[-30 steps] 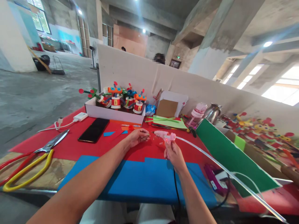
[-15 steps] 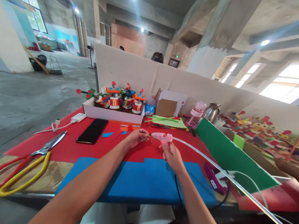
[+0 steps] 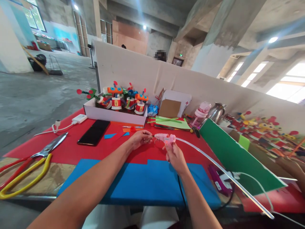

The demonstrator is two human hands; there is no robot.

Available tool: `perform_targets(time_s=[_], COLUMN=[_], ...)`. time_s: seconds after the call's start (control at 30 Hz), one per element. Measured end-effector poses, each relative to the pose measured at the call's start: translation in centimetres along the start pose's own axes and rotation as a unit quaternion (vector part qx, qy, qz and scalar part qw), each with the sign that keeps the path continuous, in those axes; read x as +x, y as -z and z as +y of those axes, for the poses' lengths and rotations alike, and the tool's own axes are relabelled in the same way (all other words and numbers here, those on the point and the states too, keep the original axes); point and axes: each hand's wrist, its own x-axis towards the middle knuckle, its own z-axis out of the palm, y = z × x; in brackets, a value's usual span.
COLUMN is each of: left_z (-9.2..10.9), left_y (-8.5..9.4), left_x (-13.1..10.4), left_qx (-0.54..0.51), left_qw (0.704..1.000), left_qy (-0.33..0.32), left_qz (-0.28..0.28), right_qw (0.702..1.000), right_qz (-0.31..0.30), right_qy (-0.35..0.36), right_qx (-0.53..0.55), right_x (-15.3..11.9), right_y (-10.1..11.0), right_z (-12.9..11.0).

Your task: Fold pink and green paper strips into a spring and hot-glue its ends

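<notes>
My right hand is closed around the handle of a pink hot glue gun, its nozzle pointing left. A long clear glue stick runs out of its back and curves down to the right. Close to the nozzle, my left hand pinches a small brownish, coiled-looking piece too small to make out well. Below both hands lie red paper and a blue sheet along the front edge.
A white box of paper-cup figures stands at the back. Left lie a phone and large scissors. A green board, purple power strip, pink bottle and another person's hand are on the right.
Both hands stay almost in place, nozzle still by the small piece. The free end of the glue stick has shifted up and left. The view has shifted slightly.
</notes>
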Motion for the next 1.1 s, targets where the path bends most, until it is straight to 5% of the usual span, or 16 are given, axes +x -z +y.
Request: perform_targets(time_s=[1.1], left_z=[-0.12], left_y=[-0.21], left_x=[0.0], left_qx=[0.022], left_qw=[1.0], left_qy=[-0.004], left_qz=[-0.002], right_qw=[1.0], right_qz=[0.0], right_qy=[0.014], right_qx=[-0.009], right_x=[0.02], right_y=[-0.05], right_z=[-0.08])
